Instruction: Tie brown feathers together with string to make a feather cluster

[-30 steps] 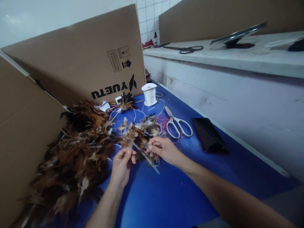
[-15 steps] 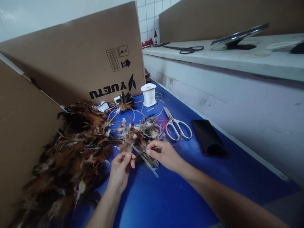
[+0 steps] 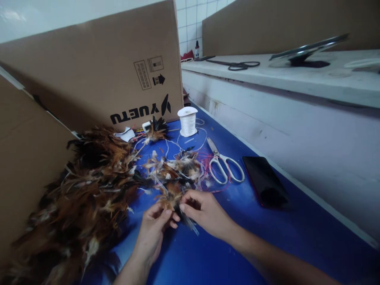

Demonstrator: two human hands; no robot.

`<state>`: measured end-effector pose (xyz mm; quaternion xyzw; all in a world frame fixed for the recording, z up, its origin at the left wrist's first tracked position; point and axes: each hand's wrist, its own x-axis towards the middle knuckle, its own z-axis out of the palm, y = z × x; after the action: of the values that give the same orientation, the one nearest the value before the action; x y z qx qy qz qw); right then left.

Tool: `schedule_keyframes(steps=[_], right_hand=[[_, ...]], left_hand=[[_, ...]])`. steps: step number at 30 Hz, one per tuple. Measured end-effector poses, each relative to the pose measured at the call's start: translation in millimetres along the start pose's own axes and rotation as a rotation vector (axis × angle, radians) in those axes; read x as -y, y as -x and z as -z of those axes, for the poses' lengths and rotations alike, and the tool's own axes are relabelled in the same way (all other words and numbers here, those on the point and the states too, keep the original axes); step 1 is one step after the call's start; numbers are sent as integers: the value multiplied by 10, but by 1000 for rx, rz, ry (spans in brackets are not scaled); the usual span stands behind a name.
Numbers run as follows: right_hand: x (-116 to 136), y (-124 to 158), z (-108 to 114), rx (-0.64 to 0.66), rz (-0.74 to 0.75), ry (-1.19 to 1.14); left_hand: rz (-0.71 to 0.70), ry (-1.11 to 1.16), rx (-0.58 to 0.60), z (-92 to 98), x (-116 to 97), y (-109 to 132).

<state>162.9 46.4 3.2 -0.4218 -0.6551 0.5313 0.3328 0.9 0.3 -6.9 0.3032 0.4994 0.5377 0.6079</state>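
Above the table (image 3: 184, 263), well in from its right edge, the left hand (image 3: 154, 223) pinches a feather tuft (image 3: 170, 194), the right hand's grip (image 3: 204, 211) unclear, handling apparently unfinished, with loose feathers (image 3: 184, 164) left beyond.

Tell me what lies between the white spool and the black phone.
In the head view, the white-handled scissors lie between the white spool and the black phone, on the blue tabletop.

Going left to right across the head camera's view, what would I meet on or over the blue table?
Big pile of brown feathers → left hand → white spool → scissors with pale handles → dark phone.
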Motion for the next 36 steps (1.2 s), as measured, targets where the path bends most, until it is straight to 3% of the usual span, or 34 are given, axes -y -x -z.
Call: schedule_keyframes(steps=[9,16,24,31,36], right_hand=[[76,30,-106,105,59,-45],[102,32,-122,67,90,-14],[22,-5,-111,69,-76,-157],[-3,-62,-57,14,-136,-331],[-11,-73,-37,4,-124,-325]], left_hand=[[-19,-82,106,11,45,5],[-72,-102,55,1,36,-30],[-74,-65,10,31,36,-56],[-88,0,-23,36,8,-57],[-79,27,-23,10,-19,-53]])
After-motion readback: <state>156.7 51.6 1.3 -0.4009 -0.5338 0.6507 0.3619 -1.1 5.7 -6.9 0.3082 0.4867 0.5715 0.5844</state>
